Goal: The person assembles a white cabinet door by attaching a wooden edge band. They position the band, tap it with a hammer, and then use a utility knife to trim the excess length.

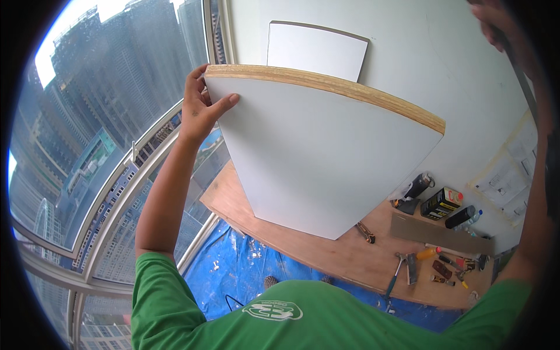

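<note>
A large white panel (pixel 326 157) with a bare plywood top edge (pixel 326 81) stands upright and tilted in front of me on the wooden work table. My left hand (pixel 201 111) grips its upper left corner, thumb on the white face and fingers behind the edge. High at the far right, my right hand (pixel 503 29) is closed around a long thin grey strip (pixel 523 84) that hangs down along my forearm. Part of that hand is lost in the dark rim of the picture.
Another white panel (pixel 315 49) leans on the wall behind. On the wooden table (pixel 326 251) lie a hammer (pixel 396 274), a utility knife (pixel 366 233), a flat board (pixel 437 233), a yellow-black can (pixel 441 203) and several small tools. Blue sheeting (pixel 233 262) covers the floor; windows (pixel 105 128) stand left.
</note>
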Tool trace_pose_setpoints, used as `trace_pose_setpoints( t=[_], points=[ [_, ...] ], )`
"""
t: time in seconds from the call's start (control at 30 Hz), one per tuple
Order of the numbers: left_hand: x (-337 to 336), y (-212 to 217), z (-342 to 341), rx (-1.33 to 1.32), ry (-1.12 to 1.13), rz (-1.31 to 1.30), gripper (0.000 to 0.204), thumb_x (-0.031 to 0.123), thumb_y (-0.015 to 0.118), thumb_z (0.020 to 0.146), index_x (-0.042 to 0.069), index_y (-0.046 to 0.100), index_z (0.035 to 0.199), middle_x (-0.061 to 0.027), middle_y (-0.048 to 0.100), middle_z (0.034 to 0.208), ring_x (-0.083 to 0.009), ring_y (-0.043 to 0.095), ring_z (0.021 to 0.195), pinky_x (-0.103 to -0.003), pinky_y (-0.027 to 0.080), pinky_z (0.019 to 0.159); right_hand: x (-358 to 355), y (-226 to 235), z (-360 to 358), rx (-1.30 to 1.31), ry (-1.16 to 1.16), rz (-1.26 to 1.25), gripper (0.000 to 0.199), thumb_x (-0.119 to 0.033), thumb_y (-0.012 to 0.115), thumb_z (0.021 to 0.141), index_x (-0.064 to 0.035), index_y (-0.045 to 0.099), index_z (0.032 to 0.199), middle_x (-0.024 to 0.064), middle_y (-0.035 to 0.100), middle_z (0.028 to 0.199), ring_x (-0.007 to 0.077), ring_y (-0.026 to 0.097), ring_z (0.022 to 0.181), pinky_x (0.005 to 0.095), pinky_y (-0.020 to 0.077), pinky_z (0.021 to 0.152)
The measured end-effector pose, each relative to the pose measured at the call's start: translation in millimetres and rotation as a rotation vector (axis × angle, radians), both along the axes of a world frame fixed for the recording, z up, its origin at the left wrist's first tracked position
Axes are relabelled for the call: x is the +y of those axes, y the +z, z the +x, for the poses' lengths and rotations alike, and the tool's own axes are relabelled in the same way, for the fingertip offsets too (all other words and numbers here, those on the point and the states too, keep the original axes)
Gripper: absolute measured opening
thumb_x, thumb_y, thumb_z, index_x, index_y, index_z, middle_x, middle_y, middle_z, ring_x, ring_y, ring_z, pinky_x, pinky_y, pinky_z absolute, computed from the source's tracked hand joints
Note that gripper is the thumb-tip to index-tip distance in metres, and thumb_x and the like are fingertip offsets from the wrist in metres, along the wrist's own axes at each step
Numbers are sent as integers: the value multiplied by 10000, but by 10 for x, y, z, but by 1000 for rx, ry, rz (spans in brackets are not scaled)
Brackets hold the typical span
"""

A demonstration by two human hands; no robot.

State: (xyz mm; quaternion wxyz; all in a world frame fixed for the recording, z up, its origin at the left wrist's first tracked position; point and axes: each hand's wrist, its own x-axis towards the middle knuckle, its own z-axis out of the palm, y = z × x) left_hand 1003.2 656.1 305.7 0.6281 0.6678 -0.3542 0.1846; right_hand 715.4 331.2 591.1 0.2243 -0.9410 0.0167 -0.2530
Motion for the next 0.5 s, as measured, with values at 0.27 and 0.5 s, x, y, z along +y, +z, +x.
trace_pose_setpoints(
  t=[0.27, 0.5],
  points=[
    [108, 337, 51, -256, 54, 213, 912, 374, 862, 752, 10, 377, 1433, -165, 552, 1121, -261, 693, 902, -377, 619, 791, 440, -752, 905, 293, 29, -299, 540, -219, 662, 767, -41, 669, 1276, 116, 663, 976, 174, 589, 865, 285, 504, 701],
    [124, 779, -95, -429, 100, 593, 488, 310, 842, 775, 6, 670, 1116, -97, 658, 957, -190, 677, 895, -345, 575, 848, 315, -1118, 1421, 314, 173, -459, 475, -184, 578, 816, -29, 673, 1256, 144, 708, 1091, 252, 651, 997, 349, 503, 900]
  ],
)
